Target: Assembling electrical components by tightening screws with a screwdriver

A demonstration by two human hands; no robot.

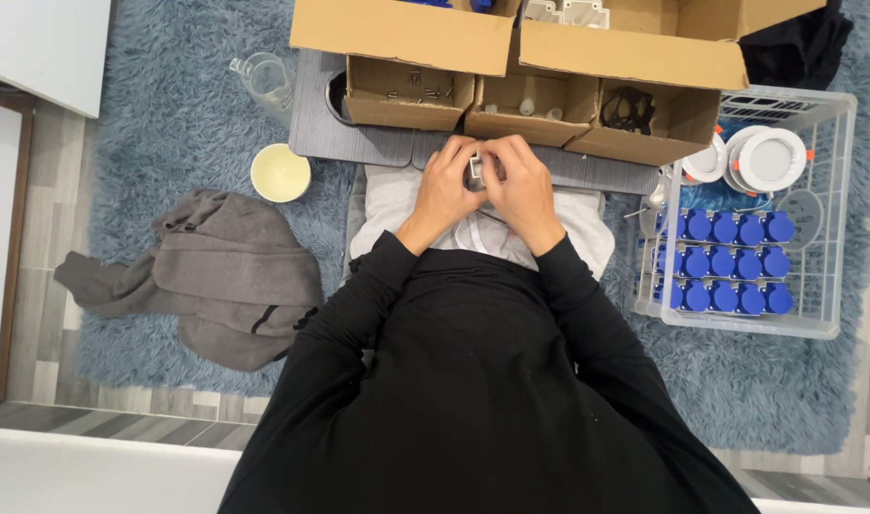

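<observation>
Head view: I see my left hand [444,188] and right hand [523,190] curled shut together around a small grey-and-white metal part [475,172], held above the grey slatted lap board [313,124], near three open cardboard trays [408,92] for easy reach.

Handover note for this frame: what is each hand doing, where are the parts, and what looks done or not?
Left hand and right hand: both closed around one small grey part, held over the lap at the edge of the grey board.
Parts: three small cardboard trays sit ahead on the board, the left one with small metal pieces.
Crate at right holds rows of blue pieces and white round fittings.
Done or left: cannot tell; the part is mostly hidden by the fingers.
</observation>
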